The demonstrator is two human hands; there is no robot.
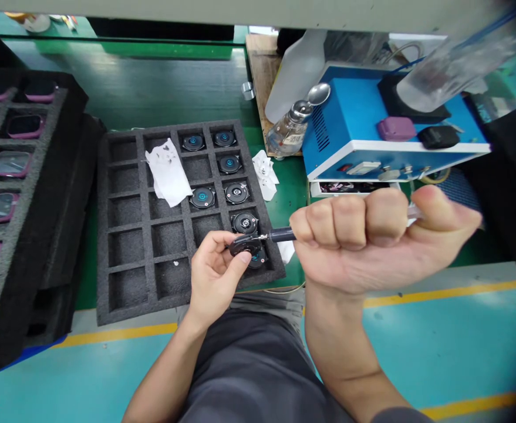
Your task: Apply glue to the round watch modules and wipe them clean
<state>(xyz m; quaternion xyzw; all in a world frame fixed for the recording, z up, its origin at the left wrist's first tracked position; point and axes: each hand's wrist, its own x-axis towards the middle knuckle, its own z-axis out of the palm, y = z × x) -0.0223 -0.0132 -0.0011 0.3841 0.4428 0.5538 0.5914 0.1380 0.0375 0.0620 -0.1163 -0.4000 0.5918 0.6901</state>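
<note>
My left hand (216, 273) pinches a small round black part (242, 244) between thumb and fingers, just over the near right corner of a black foam tray (130, 235). My right hand (372, 238) is a closed fist around a dispenser syringe, thumb on its rear end. The syringe's dark tip and needle (275, 235) point left and touch the held part. Several similar round parts with blue or silver centres (237, 192) lie in the tray's right-hand cells.
A white wipe (169, 171) lies across the tray; another wipe (265, 173) lies beside it. A blue control box (372, 126) and a glass bottle (289, 130) stand behind my right hand. Stacked foam trays with pink-rimmed parts (6, 164) fill the left.
</note>
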